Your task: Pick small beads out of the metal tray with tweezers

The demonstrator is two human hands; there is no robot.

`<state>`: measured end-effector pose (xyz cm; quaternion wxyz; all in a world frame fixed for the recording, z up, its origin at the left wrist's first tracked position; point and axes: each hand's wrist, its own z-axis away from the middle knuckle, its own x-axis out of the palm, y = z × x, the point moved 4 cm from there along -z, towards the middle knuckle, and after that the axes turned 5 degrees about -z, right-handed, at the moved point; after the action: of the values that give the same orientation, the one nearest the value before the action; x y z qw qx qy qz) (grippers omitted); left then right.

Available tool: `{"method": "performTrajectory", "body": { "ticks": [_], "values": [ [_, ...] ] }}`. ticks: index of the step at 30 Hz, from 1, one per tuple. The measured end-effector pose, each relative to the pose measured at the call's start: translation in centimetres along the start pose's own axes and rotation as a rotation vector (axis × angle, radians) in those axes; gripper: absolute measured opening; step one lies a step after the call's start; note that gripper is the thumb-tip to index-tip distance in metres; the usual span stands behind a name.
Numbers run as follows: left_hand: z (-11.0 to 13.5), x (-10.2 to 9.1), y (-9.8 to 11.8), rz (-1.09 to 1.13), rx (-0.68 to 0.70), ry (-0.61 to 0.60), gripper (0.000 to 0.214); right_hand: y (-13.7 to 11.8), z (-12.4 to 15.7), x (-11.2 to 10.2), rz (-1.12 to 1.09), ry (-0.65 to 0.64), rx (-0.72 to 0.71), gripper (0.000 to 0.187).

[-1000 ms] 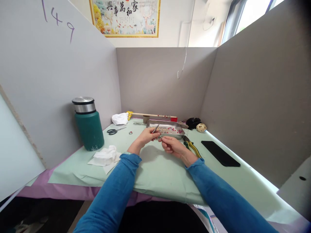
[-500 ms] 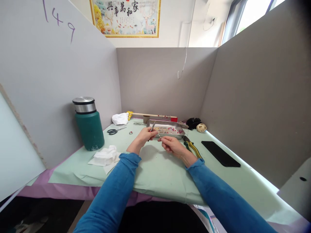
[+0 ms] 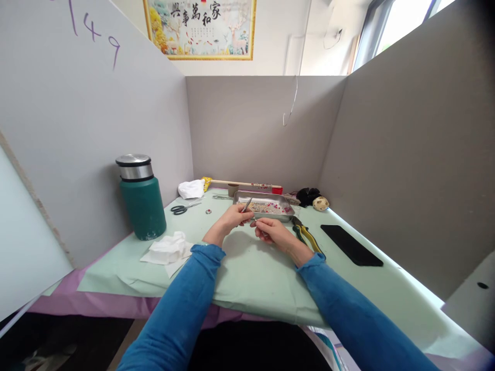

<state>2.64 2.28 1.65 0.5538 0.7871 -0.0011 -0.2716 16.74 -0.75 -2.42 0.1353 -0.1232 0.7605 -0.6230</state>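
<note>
My left hand [image 3: 234, 218] is closed around a slim grey metal tool [image 3: 246, 204], possibly tweezers, whose pointed end sticks up past the fingers. Close beside it on the right, my right hand [image 3: 273, 230] is closed in a pinch, with its fingertips almost meeting the left ones. Between the fingertips shows something tiny and pale, too small to name. Just behind both hands lies a shallow metal tray [image 3: 288, 218] with many small beads, mostly beige with some red and pink. Pliers [image 3: 307, 236] with yellow and green handles rest right of my right hand.
A green thermos [image 3: 142, 206] stands at the left, near crumpled tissue [image 3: 169, 249]. Scissors [image 3: 184, 208] and a small ring-like piece [image 3: 209, 212] lie behind. A black flat object [image 3: 350, 244] lies right. Grey partitions [image 3: 263, 129] enclose the table; a wooden stick [image 3: 235, 182] lies at the back.
The metal tool in my left hand has tilted further right and its tip sits slightly lower. Both hands have shifted only a little and stay close together.
</note>
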Motion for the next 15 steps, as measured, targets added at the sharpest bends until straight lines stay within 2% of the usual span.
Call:
{"method": "performTrajectory", "body": {
  "ticks": [3,8,15],
  "values": [
    [-0.2,0.1,-0.4,-0.017,0.002,-0.004,0.025,-0.2,0.0,0.0,-0.003,0.027,-0.009,0.028],
    [-0.2,0.1,-0.8,-0.126,-0.08,-0.021,0.03,-0.2,-0.3,-0.5,-0.077,0.141,-0.014,0.027],
    [0.1,0.7,-1.3,-0.399,-0.132,-0.168,0.026,0.4,-0.7,-1.4,-0.106,0.237,-0.025,0.027]
  ]
}}
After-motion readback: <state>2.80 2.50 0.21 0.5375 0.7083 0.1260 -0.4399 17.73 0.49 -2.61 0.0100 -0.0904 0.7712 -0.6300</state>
